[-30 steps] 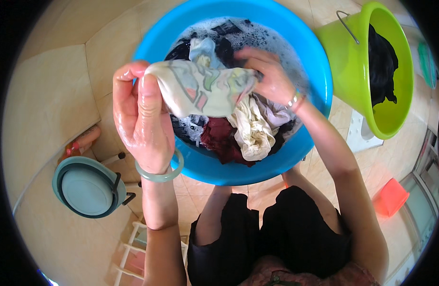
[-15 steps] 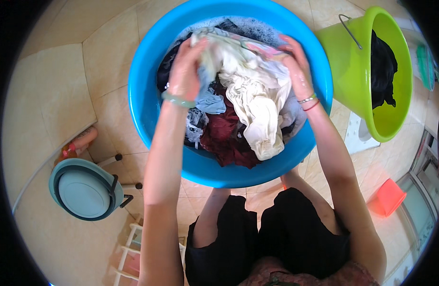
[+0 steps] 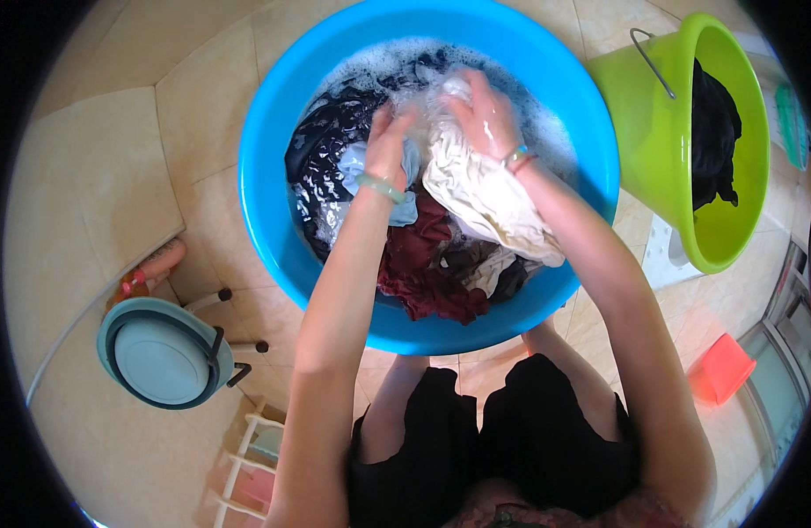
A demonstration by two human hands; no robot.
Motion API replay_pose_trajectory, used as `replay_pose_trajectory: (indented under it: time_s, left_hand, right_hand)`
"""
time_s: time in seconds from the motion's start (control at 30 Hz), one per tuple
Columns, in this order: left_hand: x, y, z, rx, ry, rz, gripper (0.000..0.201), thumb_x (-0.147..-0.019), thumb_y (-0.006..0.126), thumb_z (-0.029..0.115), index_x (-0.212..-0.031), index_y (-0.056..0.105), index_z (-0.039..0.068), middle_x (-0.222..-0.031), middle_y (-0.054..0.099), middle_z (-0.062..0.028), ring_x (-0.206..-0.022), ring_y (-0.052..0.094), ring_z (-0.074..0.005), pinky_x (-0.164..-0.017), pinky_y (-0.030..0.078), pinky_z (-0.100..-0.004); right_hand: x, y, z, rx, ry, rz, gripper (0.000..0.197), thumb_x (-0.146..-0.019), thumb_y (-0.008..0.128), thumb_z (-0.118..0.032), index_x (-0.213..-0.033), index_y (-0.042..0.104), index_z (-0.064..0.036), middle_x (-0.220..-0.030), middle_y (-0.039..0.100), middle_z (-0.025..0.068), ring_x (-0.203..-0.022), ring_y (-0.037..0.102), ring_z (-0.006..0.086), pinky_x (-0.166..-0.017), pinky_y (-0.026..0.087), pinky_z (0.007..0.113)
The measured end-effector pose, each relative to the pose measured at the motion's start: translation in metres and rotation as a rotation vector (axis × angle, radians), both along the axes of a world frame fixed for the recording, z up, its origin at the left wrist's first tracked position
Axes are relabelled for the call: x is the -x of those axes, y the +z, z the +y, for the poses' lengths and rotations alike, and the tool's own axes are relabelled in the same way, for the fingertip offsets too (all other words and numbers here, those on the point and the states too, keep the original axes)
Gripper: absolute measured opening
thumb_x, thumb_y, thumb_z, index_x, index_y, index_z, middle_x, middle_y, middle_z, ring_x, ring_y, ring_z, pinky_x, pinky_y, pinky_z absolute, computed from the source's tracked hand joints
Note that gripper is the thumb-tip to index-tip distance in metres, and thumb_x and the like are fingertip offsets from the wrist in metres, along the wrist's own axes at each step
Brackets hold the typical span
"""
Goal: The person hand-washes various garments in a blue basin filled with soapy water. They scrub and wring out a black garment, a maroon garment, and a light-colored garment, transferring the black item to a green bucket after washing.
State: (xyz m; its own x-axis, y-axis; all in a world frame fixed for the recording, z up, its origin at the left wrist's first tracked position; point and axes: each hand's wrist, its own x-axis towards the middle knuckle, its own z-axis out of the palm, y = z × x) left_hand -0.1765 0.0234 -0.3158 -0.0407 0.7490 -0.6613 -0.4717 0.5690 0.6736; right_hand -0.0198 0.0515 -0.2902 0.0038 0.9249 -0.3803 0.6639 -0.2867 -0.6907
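A large blue basin (image 3: 269, 185) holds sudsy water and a heap of wet laundry. My right hand (image 3: 492, 119) is closed on the white garment (image 3: 480, 194), at its far end in the foam; the rest trails back toward me. Close by on the left, my left hand (image 3: 390, 145) has its fingers curled down into the splashing suds, slightly blurred; what they grip is hidden. A light blue cloth (image 3: 404, 211) lies beneath and around that hand. Dark clothes (image 3: 322, 145) fill the basin's left side, and a dark red garment (image 3: 419, 255) lies at its near side.
A lime-green bucket (image 3: 639, 132) with a black cloth (image 3: 713, 132) inside stands tilted in view at the right. A coral-red container (image 3: 722, 368) sits lower right. On the left are a grey-green folding basin (image 3: 162, 356), a pink bottle (image 3: 164, 260) and a white rack (image 3: 238, 462).
Both hands have lowered the white garment from its spread, raised position into the foam and come closer together. The floral part no longer shows. More dark clothes are visible on the left.
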Motion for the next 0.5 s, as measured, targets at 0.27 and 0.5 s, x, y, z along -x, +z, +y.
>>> replay_pose_trajectory:
  time_s: [0.27,0.5]
  left_hand:
    - [-0.005,0.087,-0.026,-0.013,-0.047,-0.326,0.056,-0.097,0.059,0.034,-0.146,0.038,0.015,-0.136,0.05,-0.0094,-0.124,0.052,-0.0216,-0.102,0.045,-0.0393]
    - [-0.01,0.038,-0.058,-0.372,0.095,-1.058,0.025,-0.101,0.046,0.03,-0.113,0.06,0.013,-0.113,0.063,-0.0104,-0.104,0.061,-0.0207,-0.091,0.049,-0.0321]
  right_hand:
    - [0.059,0.101,-0.105,-0.598,0.493,0.184,0.02,-0.081,0.063,-0.015,-0.1,0.058,-0.0114,-0.087,0.053,0.0053,-0.077,0.066,0.0199,-0.054,0.054,0.034]
    - [0.054,0.073,-0.071,-0.82,0.383,0.147,0.011,-0.077,0.073,-0.019,-0.081,0.065,-0.0121,-0.077,0.064,0.0047,-0.061,0.065,0.0211,-0.053,0.052,0.032]
